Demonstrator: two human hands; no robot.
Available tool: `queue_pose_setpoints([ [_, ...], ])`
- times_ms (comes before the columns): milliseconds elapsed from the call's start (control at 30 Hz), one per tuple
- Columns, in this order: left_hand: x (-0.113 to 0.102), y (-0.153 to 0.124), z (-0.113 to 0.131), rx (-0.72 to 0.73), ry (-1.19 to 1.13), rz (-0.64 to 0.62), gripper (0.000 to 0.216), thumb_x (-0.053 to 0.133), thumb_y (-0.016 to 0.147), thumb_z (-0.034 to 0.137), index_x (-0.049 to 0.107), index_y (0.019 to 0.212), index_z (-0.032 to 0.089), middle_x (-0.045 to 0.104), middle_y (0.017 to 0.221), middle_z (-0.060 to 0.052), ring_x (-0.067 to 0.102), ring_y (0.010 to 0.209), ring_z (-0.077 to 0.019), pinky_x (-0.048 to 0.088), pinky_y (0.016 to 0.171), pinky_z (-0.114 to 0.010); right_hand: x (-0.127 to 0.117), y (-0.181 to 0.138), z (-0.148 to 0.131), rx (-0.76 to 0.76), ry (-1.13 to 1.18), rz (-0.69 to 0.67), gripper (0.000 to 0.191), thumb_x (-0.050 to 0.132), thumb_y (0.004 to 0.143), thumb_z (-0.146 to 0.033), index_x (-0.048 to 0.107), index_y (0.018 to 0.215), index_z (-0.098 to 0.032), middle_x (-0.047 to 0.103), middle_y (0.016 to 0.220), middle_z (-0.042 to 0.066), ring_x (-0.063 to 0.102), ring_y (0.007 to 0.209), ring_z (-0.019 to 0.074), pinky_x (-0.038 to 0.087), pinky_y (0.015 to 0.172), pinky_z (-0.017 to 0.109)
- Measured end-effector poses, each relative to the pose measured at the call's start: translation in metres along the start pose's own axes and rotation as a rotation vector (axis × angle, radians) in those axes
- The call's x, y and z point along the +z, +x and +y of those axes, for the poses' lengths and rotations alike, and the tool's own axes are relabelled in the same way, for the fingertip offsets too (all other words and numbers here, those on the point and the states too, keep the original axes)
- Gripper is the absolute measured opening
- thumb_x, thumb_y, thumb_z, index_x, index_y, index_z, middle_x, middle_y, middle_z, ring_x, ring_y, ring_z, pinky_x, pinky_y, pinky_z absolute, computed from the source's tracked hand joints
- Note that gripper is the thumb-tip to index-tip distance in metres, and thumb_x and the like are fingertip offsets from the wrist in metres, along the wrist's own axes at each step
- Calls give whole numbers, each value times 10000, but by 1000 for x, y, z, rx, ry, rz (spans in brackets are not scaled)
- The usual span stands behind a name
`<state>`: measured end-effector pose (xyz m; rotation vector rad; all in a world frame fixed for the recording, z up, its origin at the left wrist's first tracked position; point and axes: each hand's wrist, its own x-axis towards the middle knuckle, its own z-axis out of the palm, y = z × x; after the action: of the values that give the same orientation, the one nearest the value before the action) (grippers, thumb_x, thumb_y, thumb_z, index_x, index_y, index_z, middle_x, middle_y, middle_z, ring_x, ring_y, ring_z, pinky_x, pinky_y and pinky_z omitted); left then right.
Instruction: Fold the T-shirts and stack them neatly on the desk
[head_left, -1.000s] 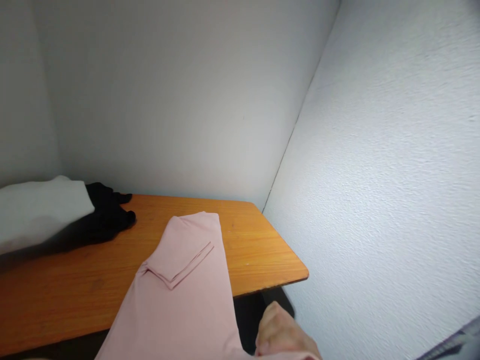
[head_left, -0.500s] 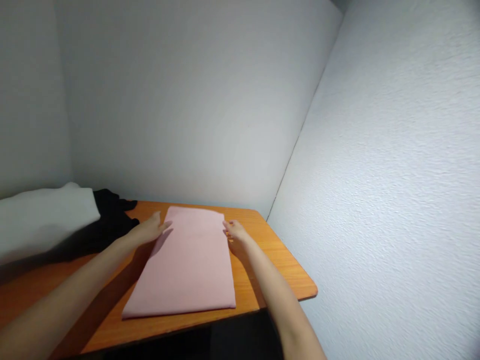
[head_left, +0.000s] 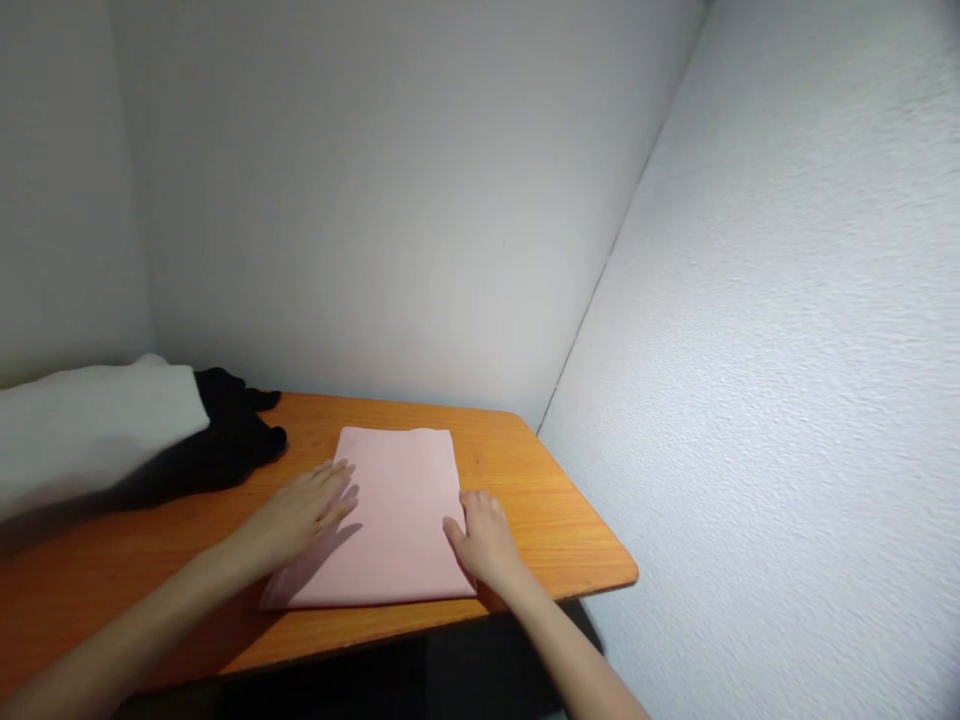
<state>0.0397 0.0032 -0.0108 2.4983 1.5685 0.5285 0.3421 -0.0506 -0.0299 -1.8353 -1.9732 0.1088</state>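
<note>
pink folded cloth (head_left: 397,520), one, under two hands: left hand (head_left: 304,510), right hand (head_left: 484,540).

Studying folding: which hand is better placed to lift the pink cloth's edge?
Likely the right hand: its fingers sit at the pink cloth's right edge; the left hand lies flat on it.

Folded pink fabric rectangle (head_left: 397,510) lies on the orange wooden table (head_left: 547,510), toward its right end. Behind it to the left lies a crumpled black garment (head_left: 232,440); a white cloth bundle (head_left: 90,430) touches its left side.
</note>
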Motion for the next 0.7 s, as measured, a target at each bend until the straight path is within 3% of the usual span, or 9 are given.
queue_pose_setpoints([
  [133,8,-3,34,74,74,-126,653,321,935,530,421,1468,165,277,1592,-95,227,1489,-286,177,1219,-506,1,-3,-32,-97,-41,-76,623,400,975,-391,373,1482,-29,320,1552,206,210,1465,340,189,1178,493],
  [267,25,-4,46,55,111,-172,691,291,932,593,373,1489,193,213,1601,-85,170,1503,-283,128,1218,-540,18,-2,-52,-186,-25,-186,738,327,988,-542,255,1536,-53,146,1609,174,52,1496,343,101,1198,531],
  [467,46,-6,38,-19,150,-119,696,293,921,614,327,1501,231,231,1590,-45,206,1495,-257,103,1229,-526,46,-9,-47,-189,-10,-158,808,208,965,-675,194,1558,-127,54,1617,124,25,1494,341,85,1200,554],
  [700,44,-9,42,-16,158,-123,694,281,928,594,327,1504,211,217,1597,-67,193,1498,-264,115,1225,-527,43,-10,-50,-183,-24,-154,815,212,960,-681,205,1557,-125,58,1617,125,40,1496,336,92,1202,542],
])
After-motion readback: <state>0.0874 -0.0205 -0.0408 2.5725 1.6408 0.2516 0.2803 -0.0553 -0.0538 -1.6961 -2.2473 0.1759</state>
